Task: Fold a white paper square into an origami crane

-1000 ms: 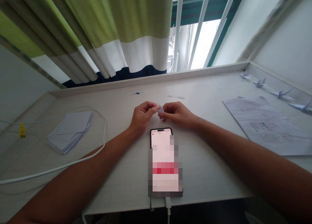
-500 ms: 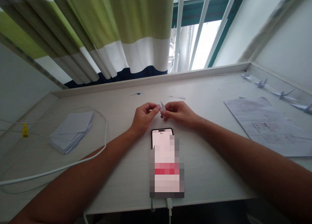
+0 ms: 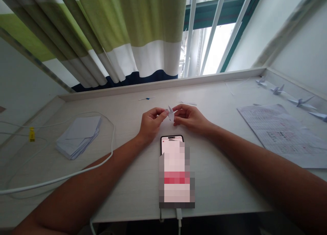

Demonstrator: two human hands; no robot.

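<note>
Over the middle of the desk point(image 3: 133, 166), my left hand point(image 3: 152, 122) pinches a small folded white paper piece point(image 3: 171, 114) between thumb and fingers. The piece stands up with a pointed tip and looks like origami. Close to its right side is my right hand point(image 3: 189, 117), thumb and index finger parted. Whether a right fingertip still touches the paper's edge I cannot tell. Below the hands lies a phone point(image 3: 172, 148), its lower screen pixelated, with a white cable point(image 3: 179, 216) plugged into its near end.
A stack of white paper squares point(image 3: 79, 132) sits on the left, near a white cord point(image 3: 113, 136) and a yellow tag point(image 3: 31, 134). Printed sheets point(image 3: 276, 132) lie on the right. Several folded paper cranes point(image 3: 278, 89) line the right edge. Thin strips point(image 3: 188, 103) lie behind the hands.
My right thumb and index finger have parted and drawn slightly right off the folded paper, showing more of it. My left hand keeps its pinch. The whole view has shifted slightly.
</note>
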